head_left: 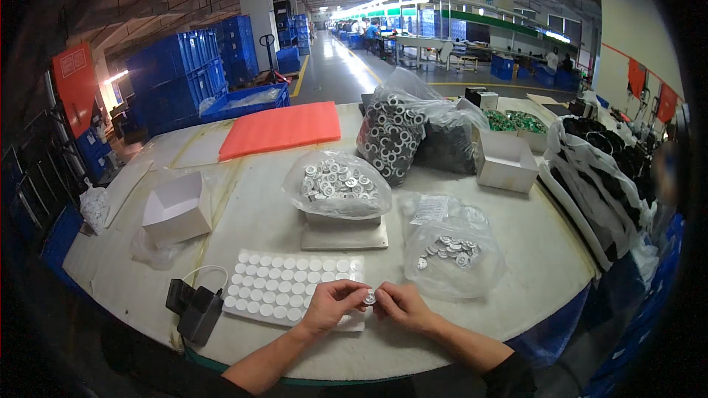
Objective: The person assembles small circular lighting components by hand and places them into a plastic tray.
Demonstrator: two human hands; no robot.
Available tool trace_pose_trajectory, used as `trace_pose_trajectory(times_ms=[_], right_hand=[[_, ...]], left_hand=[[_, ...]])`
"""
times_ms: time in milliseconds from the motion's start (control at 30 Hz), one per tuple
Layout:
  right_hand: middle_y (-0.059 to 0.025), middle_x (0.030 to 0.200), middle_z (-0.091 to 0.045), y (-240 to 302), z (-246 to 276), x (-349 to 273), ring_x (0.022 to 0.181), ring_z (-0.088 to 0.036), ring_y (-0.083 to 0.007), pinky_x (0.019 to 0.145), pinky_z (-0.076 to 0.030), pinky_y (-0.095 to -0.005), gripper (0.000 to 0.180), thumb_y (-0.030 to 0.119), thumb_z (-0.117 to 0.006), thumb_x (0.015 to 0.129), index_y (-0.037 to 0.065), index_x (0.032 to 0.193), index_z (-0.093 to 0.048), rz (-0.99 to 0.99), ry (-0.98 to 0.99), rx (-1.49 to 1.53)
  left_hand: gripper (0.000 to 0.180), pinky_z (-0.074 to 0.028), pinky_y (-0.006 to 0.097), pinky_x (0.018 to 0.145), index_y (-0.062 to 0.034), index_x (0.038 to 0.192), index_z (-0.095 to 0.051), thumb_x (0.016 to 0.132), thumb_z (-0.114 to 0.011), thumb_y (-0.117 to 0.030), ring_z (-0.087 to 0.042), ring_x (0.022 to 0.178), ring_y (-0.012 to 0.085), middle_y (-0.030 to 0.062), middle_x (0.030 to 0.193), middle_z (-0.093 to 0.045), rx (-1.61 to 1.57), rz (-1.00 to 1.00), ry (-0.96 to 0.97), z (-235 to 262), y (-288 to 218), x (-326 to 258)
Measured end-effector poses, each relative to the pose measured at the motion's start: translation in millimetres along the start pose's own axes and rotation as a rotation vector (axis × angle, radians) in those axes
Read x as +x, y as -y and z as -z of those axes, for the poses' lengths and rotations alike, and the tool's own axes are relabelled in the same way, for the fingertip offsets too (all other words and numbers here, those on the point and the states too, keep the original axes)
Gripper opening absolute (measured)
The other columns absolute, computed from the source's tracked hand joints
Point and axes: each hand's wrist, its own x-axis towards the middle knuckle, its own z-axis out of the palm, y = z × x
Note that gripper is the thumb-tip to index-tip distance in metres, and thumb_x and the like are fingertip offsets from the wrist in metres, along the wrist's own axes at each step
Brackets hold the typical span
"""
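Observation:
My left hand pinches a small round silver-grey part with thumb and forefinger. Close against its right side, my right hand has its fingertips closed on the same part. Partly behind my left hand lies a white sheet covered with rows of white discs. To the right, an open clear plastic bag contains several silver-grey round parts like the one in my fingers. Farther away, a fuller bag of such round parts rests on a metal stand.
A black power adapter is left of the sheet. White boxes stand left and right. At the back are a pink foam sheet and a tall bag of rings. Black parts in plastic line the right edge.

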Motion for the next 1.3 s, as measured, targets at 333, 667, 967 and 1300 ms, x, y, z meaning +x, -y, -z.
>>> trace_pose_trajectory(times_ms=[333,667,967,1300], right_hand=[[-0.0089,0.062,-0.058,-3.0,-1.5,1.0,0.055,-0.058,-0.0174,0.054,-0.046,-0.0303,0.026,0.02,-0.039,0.097,0.0,0.083,-0.049,0.059,-0.03,0.017],[-0.0107,0.06,-0.056,-10.0,-5.5,-1.5,0.052,-0.057,-0.0217,0.052,-0.045,-0.036,0.021,0.018,-0.045,0.095,0.001,0.083,-0.048,0.117,-0.182,-0.21],[-0.011,0.066,-0.059,-5.2,-2.5,-1.8,0.055,-0.058,-0.0208,0.052,-0.044,-0.0325,0.017,0.016,-0.044,0.095,0.002,0.087,-0.05,0.094,-0.078,-0.053],[-0.014,0.066,-0.056,-14.4,-3.4,-4.0,0.054,-0.056,-0.0246,0.053,-0.044,-0.0361,0.013,0.015,-0.049,0.089,0.002,0.09,-0.049,0.129,-0.06,-0.082]], left_hand=[[0.019,-0.05,0.022,0.073,0.0018,0.1,-0.064,0.083,-0.066,-0.005,-0.061,0.081,0.0097,0.0061,0.089,-0.066,0.154,-0.146,0.026,-9.2,-0.9,-6.1],[0.017,-0.051,0.024,0.071,0.0048,0.098,-0.063,0.083,-0.064,-0.005,-0.062,0.076,0.012,0.0077,0.086,-0.066,0.149,-0.084,0.03,-7.4,1.6,-6.5],[0.016,-0.05,0.024,0.066,0.0052,0.095,-0.064,0.083,-0.064,-0.005,-0.061,0.071,0.0128,0.0095,0.082,-0.065,0.015,-0.007,0.008,-6.3,3.8,-5.9],[0.014,-0.052,0.025,0.066,0.0046,0.091,-0.065,0.081,-0.066,-0.005,-0.062,0.07,0.0134,0.0091,0.079,-0.065,0.055,-0.063,-0.001,-8.4,6.8,-8.7]])
